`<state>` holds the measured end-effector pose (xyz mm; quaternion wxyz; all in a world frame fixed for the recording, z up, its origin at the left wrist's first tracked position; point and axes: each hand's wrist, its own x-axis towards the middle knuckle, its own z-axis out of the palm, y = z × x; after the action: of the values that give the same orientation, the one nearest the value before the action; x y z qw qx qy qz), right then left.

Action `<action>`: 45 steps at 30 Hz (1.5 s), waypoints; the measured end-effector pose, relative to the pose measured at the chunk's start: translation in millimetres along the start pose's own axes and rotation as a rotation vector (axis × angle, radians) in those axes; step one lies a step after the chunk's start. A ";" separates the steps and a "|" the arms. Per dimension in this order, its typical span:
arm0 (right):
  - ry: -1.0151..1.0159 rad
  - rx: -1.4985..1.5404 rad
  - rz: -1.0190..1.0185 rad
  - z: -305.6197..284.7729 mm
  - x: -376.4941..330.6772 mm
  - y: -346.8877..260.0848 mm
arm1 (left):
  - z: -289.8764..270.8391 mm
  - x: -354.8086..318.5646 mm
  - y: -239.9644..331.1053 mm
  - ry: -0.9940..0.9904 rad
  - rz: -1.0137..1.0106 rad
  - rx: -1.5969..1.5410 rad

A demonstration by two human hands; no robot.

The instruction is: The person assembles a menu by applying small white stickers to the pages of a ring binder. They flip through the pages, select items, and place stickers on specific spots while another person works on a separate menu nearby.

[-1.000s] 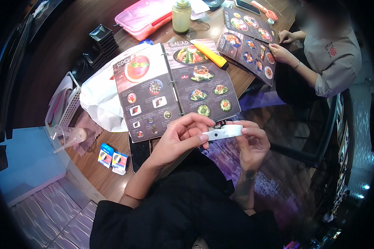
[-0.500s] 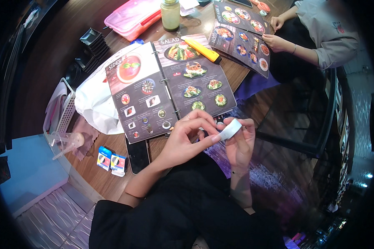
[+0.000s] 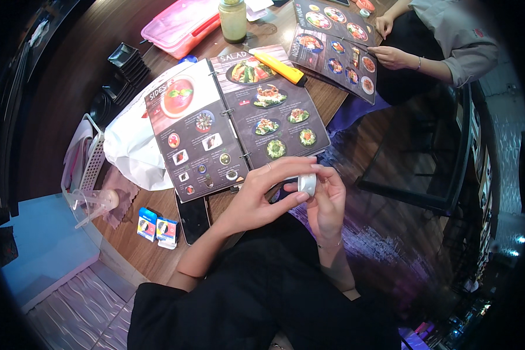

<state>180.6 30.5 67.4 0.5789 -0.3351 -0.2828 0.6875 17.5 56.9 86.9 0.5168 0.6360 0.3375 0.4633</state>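
Both my hands meet over my lap, just off the table's edge. My right hand (image 3: 326, 204) cradles a small white roll, perhaps tape (image 3: 307, 184). My left hand (image 3: 262, 195) pinches the same roll from the left with thumb and fingers, a ring on one finger. Just beyond my hands lies an open black ring-bound menu (image 3: 233, 119) with food pictures, on the round wooden table (image 3: 128, 251).
A dark phone (image 3: 192, 217) and two small blue-and-white packets (image 3: 157, 228) lie near the table edge. A yellow cutter (image 3: 280, 67), white plastic bag (image 3: 128, 149), pink box (image 3: 184, 23) and green jar (image 3: 233, 20) are farther off. Another person (image 3: 449, 41) holds a second menu (image 3: 335, 49).
The roll was held flat between both hands with a strip stretched out; now it is turned on edge and both hands have closed in around it, lower in view.
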 end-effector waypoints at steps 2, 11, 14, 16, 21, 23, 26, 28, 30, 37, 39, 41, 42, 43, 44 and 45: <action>0.062 -0.035 -0.021 2.5 -1.1 1.4 | -0.8 -2.8 -0.8 -0.056 -0.011 0.081; 0.190 -0.438 -0.119 11.6 -12.3 7.2 | 10.4 -17.0 -3.0 0.036 -0.196 -0.093; 0.219 -0.701 -0.388 19.0 -8.2 0.7 | 9.3 -23.5 -13.4 0.114 -0.209 -0.232; 0.212 -0.754 -0.412 18.1 -9.6 -10.2 | 4.0 -21.1 -6.5 0.120 -0.209 -0.139; 0.005 -0.972 -0.506 21.7 -3.0 -28.3 | -1.6 -17.8 -4.1 0.105 -0.101 0.043; -0.027 -0.982 -0.493 22.3 -2.0 -30.9 | -1.5 -17.0 0.9 0.094 -0.085 0.116; -0.018 -0.973 -0.456 24.5 -2.2 -33.4 | -1.6 -16.4 8.3 0.087 -0.060 0.214; -0.015 -0.994 -0.472 25.0 -2.9 -33.8 | -1.0 -17.1 11.7 0.092 -0.035 0.250; -0.023 -1.030 -0.521 23.9 -1.6 -33.5 | 0.7 -17.3 13.9 0.103 -0.004 0.258; -0.070 -1.103 -0.589 23.8 1.9 -37.2 | 1.4 -18.1 16.3 0.103 0.045 0.342; -0.069 -1.093 -0.535 23.8 0.8 -38.9 | 0.2 -19.3 16.0 0.081 0.033 0.349; -0.080 -1.097 -0.484 24.8 0.8 -41.7 | -0.9 -19.8 18.5 0.055 0.004 0.367; -0.091 -1.104 -0.460 26.0 2.1 -44.1 | -1.3 -19.9 19.6 0.041 -0.011 0.376; -0.102 -1.112 -0.436 26.6 3.0 -45.5 | -1.9 -20.2 19.4 0.036 -0.006 0.385; -0.110 -1.111 -0.422 26.5 3.4 -46.2 | -2.5 -20.2 18.7 0.031 -0.002 0.394; -0.119 -1.109 -0.409 26.4 3.7 -46.8 | -2.9 -20.1 18.0 0.025 0.003 0.403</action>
<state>187.7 42.1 119.4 0.4213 -0.4871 -0.6906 0.3291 7.0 35.3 99.6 0.3741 0.7211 0.4290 0.3950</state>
